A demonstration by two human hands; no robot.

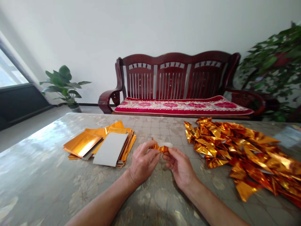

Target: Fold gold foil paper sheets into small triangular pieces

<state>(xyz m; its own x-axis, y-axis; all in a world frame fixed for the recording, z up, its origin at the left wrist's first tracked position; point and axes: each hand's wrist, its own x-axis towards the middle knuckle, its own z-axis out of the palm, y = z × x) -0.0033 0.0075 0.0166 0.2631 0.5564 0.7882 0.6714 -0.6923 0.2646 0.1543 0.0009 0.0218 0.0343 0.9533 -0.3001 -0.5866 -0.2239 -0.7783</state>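
My left hand [143, 163] and my right hand [180, 166] meet at the middle of the table, both pinching one small piece of gold foil paper [162, 146] whose white back shows at the top. A stack of flat gold foil sheets [103, 144] lies to the left of my left hand, one sheet turned white side up. A pile of folded gold foil pieces [240, 147] spreads to the right of my right hand.
The table [47, 175] has a glossy marbled top. Behind it stands a dark red wooden bench [174, 78] with a red patterned cushion. A potted plant [64, 84] is at the back left, a leafy one [275, 66] at the right.
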